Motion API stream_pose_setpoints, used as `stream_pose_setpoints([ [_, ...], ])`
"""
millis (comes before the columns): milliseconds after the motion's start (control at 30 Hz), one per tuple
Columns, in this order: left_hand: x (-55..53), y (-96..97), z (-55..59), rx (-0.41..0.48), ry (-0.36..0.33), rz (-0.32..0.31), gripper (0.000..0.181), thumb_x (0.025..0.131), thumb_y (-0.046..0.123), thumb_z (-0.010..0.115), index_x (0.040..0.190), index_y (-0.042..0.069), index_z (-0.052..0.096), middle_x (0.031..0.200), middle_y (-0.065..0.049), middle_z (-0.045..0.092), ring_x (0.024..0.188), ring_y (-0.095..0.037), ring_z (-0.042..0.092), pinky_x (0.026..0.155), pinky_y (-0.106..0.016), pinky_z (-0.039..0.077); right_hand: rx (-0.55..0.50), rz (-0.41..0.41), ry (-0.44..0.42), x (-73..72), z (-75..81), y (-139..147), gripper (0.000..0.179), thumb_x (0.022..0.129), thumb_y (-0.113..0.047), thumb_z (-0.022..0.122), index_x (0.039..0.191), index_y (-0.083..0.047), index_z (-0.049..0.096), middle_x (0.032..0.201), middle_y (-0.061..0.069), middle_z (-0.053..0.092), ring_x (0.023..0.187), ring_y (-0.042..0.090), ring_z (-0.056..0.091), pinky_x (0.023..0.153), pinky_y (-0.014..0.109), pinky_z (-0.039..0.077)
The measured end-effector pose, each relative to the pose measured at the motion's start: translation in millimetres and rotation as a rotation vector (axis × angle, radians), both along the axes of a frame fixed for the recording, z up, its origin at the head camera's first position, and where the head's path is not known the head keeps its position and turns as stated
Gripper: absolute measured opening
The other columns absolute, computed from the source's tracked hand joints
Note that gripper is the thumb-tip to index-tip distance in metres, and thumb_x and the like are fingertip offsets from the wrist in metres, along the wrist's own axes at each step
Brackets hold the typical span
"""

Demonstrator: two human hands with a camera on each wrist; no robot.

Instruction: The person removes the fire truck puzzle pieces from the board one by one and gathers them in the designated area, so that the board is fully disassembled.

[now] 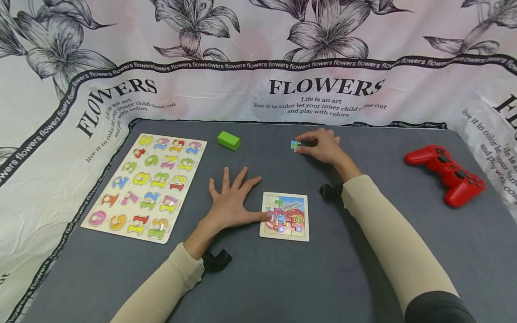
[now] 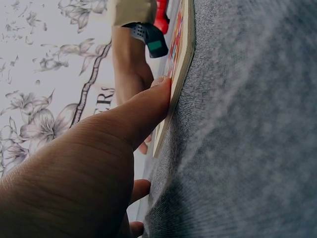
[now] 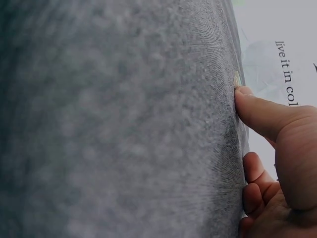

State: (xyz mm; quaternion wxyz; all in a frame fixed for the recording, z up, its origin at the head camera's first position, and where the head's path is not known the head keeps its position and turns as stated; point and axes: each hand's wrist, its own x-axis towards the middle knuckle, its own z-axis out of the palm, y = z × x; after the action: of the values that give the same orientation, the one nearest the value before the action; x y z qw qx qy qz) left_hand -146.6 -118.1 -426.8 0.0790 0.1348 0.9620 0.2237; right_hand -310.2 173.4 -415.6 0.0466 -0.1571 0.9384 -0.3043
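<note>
My left hand (image 1: pixel 231 207) lies on the grey cloth with its fingers spread wide. Its thumb presses on the left edge of a small wooden jigsaw puzzle (image 1: pixel 284 237) showing a red fire engine; a pale patch shows at the picture's upper left. In the left wrist view the thumb (image 2: pixel 143 106) meets the puzzle's rim. Farther back, my right hand (image 1: pixel 323 147) pinches a small blue-green puzzle piece (image 1: pixel 295 145) between thumb and index finger, low at the cloth. The right wrist view shows the piece (image 3: pixel 237 79) edge-on at the thumb tip, mostly hidden.
Left of my left hand lies a wooden number board (image 1: pixel 164 240) with colourful numerals. A green block (image 1: pixel 229 140) sits near the back edge. On the right rests a red game controller (image 1: pixel 446 175). A flower-printed sheet (image 1: pixel 226 89) rises behind the grey cloth (image 1: pixel 323 278).
</note>
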Motion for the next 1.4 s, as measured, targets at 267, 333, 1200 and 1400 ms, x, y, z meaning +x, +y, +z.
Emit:
stream_pose_setpoints([
  [267,0.0,1.0,-2.2,-0.003,0.006,0.003,0.105,0.071,0.077,0.073,0.159,0.035,0.035,0.174,-0.003,0.010,0.157,-0.044,-0.017,0.112,-0.078,-0.014,0.003,-0.003,0.010,-1.8,0.9,1,0.041,0.093,-0.031,0.076,0.130,-0.017,0.071,0.125,0.022,0.057,0.113,0.040,0.039,0.093,0.059,0.020],
  [333,0.4,1.2,-1.8,0.000,0.002,0.002,0.105,0.070,0.077,0.073,0.159,0.035,0.035,0.174,-0.003,0.009,0.157,-0.044,-0.017,0.112,-0.078,-0.014,0.004,-0.002,0.010,-2.9,0.6,2,0.041,0.093,-0.031,0.075,0.130,-0.017,0.070,0.126,0.022,0.056,0.114,0.040,0.039,0.093,0.059,0.020],
  [1200,1.0,1.4,-2.2,0.083,0.026,-0.035,0.084,0.075,0.070,0.077,0.148,0.039,0.050,0.173,-0.006,0.012,0.156,-0.045,-0.017,0.112,-0.077,-0.016,-0.328,0.060,0.033,33.2,-4.0,19,0.035,0.095,-0.018,0.074,0.129,-0.014,0.072,0.120,0.015,0.063,0.097,0.022,0.047,0.085,0.037,0.036],
  [1400,0.4,2.3,-1.8,0.113,0.041,-0.068,0.072,0.078,0.065,0.077,0.141,0.038,0.057,0.172,-0.005,0.016,0.158,-0.045,-0.012,0.112,-0.077,-0.016,-0.356,0.131,0.037,60.1,-3.3,21,0.035,0.093,-0.014,0.076,0.128,-0.012,0.072,0.116,0.014,0.065,0.099,0.024,0.050,0.087,0.038,0.038],
])
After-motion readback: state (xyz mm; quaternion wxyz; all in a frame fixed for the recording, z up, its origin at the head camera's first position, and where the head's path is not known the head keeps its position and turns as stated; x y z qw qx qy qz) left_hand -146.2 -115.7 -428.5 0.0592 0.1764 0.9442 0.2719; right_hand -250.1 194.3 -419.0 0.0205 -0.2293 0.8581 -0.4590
